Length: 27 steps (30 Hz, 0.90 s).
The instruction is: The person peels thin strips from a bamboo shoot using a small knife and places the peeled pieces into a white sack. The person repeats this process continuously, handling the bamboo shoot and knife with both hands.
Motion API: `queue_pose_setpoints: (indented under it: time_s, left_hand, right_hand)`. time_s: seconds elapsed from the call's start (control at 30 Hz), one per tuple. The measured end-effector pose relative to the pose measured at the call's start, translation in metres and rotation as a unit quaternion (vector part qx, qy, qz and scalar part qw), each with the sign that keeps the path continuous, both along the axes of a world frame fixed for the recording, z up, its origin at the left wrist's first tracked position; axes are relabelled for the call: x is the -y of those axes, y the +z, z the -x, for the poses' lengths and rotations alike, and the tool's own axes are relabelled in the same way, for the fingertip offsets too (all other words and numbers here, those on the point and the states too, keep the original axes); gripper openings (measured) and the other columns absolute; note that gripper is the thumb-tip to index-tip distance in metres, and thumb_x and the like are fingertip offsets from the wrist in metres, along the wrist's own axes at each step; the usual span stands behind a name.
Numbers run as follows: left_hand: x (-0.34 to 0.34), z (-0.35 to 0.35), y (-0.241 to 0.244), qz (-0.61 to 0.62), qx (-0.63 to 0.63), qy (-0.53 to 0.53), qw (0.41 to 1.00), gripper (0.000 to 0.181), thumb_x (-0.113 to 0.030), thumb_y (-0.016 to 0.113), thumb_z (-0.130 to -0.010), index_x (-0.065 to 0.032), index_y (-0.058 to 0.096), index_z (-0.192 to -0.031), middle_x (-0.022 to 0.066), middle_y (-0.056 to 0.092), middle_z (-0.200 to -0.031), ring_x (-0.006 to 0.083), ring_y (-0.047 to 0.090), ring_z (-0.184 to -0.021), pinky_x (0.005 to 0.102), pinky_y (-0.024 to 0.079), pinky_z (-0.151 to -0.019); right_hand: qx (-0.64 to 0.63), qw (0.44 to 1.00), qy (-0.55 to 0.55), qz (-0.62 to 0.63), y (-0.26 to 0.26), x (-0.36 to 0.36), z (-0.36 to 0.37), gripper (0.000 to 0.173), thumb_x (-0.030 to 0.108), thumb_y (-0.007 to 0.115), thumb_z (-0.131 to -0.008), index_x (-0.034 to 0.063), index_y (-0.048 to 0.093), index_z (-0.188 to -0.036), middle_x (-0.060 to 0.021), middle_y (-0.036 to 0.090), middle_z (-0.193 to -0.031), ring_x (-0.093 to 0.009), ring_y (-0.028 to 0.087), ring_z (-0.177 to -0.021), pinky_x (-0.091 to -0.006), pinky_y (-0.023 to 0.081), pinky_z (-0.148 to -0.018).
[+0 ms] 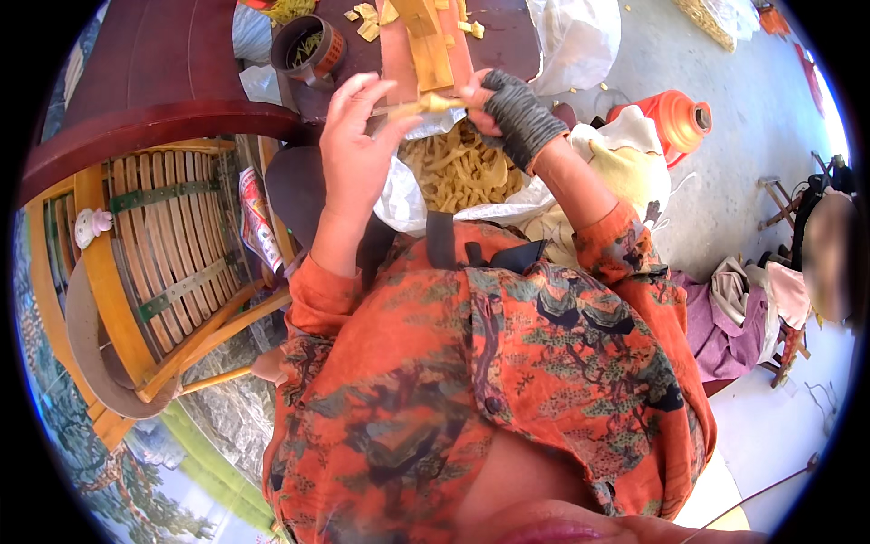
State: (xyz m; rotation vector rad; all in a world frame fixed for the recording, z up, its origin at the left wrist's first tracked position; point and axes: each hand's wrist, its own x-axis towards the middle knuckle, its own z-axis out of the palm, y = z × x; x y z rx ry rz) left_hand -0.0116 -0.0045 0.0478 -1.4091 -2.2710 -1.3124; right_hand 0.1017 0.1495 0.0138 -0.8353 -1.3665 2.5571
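Note:
A knotted, pale yellow strip [435,103] spans the space between my two hands, above an open white bag [402,197]. My right hand [506,112], in a grey fingerless glove, pinches its right end. My bare left hand [360,136] is at the other end, fingers spread and thumb near the strip; blur hides whether it grips. Many similar yellowish twisted pieces [469,170] lie in the bag close to my lap. Just beyond the strip, a yellow wooden block [429,58] rests on a pinkish board [397,64], with small yellow chunks [368,22] beside it.
A dark cup [309,51] with leaves in liquid stands at the left of the dark table [503,41]. A slatted bamboo chair [170,251] is left of me. An orange thermos [669,122] lies or stands at the right, beyond a pale cloth [629,153]. Another person [830,251] is at the far right.

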Motion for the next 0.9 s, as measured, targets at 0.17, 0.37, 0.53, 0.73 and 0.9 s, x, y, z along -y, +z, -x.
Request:
queue_pose_setpoints:
  time_s: [0.17, 0.37, 0.53, 0.73, 0.9]
  left_hand:
    - [-0.001, -0.017, -0.014, 0.155, 0.058, -0.088, 0.982, 0.027, -0.002, 0.062, -0.074, -0.0062, 0.056, -0.100, 0.0094, 0.058, -0.100, 0.0305, 0.058, -0.092, 0.0368, 0.049, -0.071]
    - [0.000, 0.002, -0.038, 0.092, -0.098, -0.120, 0.984, 0.021, -0.003, 0.060, -0.072, -0.0057, 0.054, -0.091, 0.0086, 0.055, -0.079, 0.0280, 0.057, -0.074, 0.0371, 0.046, -0.063]
    - [-0.004, 0.039, -0.073, -0.001, -0.182, -0.172, 0.968, 0.018, -0.005, 0.061, -0.069, -0.0069, 0.050, -0.084, 0.0080, 0.054, -0.073, 0.0253, 0.054, -0.063, 0.0351, 0.043, -0.056]
    - [-0.023, 0.040, -0.073, 0.060, 0.376, -0.144, 0.913, 0.015, -0.017, 0.049, -0.093, -0.0038, 0.054, -0.098, -0.0017, 0.049, -0.070, 0.0061, 0.045, -0.061, 0.0242, 0.040, -0.056]
    - [-0.034, 0.046, -0.068, -0.075, 0.624, -0.178, 0.757, 0.020, -0.022, 0.052, -0.091, -0.0069, 0.052, -0.105, -0.0057, 0.043, -0.068, 0.0045, 0.035, -0.054, 0.0196, 0.035, -0.053]
  right_hand:
    - [0.008, 0.994, 0.088, -0.061, 0.004, 0.022, 0.005, 0.019, 0.020, 0.063, -0.081, 0.0079, 0.049, -0.076, -0.0001, 0.047, -0.054, -0.009, 0.040, -0.042, -0.0228, 0.030, -0.037]
    - [0.039, 0.963, 0.188, -0.188, 0.004, 0.024, 0.000, 0.031, 0.032, 0.056, -0.082, 0.0023, 0.054, -0.074, -0.0104, 0.055, -0.057, -0.020, 0.053, -0.050, -0.0317, 0.041, -0.047]
    - [-0.070, 0.884, 0.132, -0.444, 0.014, 0.043, 0.005, 0.029, 0.029, 0.052, -0.081, 0.0002, 0.055, -0.084, -0.0193, 0.054, -0.069, -0.031, 0.056, -0.069, -0.0391, 0.044, -0.064]
    - [0.028, 0.838, 0.096, -0.537, 0.001, -0.006, 0.026, 0.032, 0.034, 0.054, -0.081, 0.0020, 0.059, -0.086, -0.0172, 0.059, -0.079, -0.032, 0.058, -0.078, -0.0383, 0.045, -0.071]
    - [0.082, 0.835, 0.057, -0.541, -0.024, -0.030, 0.039, 0.036, 0.036, 0.054, -0.082, 0.0005, 0.059, -0.086, -0.0176, 0.059, -0.081, -0.034, 0.057, -0.078, -0.0406, 0.045, -0.071]
